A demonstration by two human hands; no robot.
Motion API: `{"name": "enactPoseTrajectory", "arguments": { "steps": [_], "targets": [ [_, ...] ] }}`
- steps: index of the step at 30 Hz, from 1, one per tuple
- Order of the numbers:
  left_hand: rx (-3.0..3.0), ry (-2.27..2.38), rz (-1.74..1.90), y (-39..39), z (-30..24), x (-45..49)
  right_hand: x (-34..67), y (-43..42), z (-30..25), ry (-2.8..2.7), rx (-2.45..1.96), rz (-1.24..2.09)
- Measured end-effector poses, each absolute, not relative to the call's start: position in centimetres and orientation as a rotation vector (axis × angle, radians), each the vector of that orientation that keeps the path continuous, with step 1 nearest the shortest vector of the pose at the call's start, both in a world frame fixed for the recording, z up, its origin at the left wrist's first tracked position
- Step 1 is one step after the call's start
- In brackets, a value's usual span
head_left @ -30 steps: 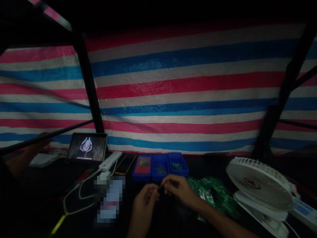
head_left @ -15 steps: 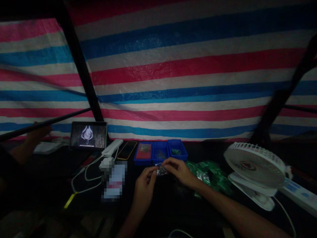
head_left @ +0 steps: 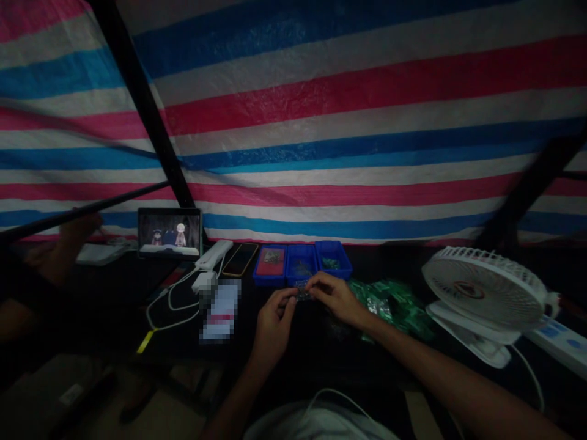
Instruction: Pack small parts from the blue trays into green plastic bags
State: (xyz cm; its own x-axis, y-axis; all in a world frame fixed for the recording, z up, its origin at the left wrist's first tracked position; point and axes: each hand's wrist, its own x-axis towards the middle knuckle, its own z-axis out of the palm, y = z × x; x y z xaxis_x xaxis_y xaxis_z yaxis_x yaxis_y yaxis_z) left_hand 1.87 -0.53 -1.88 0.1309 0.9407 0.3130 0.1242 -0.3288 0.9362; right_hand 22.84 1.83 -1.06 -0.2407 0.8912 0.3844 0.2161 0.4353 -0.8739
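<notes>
Between my two hands is a small clear plastic bag, its contents too dark to make out. My left hand pinches the bag's left edge between thumb and fingers. On the other side, my right hand grips it with closed fingertips. Just beyond them stand three blue trays: the left tray holds small metal pieces on a red bottom, the middle tray some small dark parts, the right tray small greenish pieces. A heap of green plastic packets lies beside my right forearm.
A white clip fan and a white power strip stand at right. To the left are a tablet, a phone, white cables and a blurred-out sheet. Another person's hand shows at far left.
The view has tilted down, so the table things sit higher in the picture. Both hands keep their hold on the small bag. The tablet's picture has changed.
</notes>
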Motion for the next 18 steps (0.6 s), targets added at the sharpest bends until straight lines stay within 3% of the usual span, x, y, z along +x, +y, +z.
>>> {"name": "enactPoseTrajectory", "arguments": {
  "steps": [18],
  "targets": [
    [1.625, 1.106, 1.256, -0.33, -2.36, 1.74, 22.78, 2.16, -1.07, -1.523, -0.972, 0.807]
  ]
}}
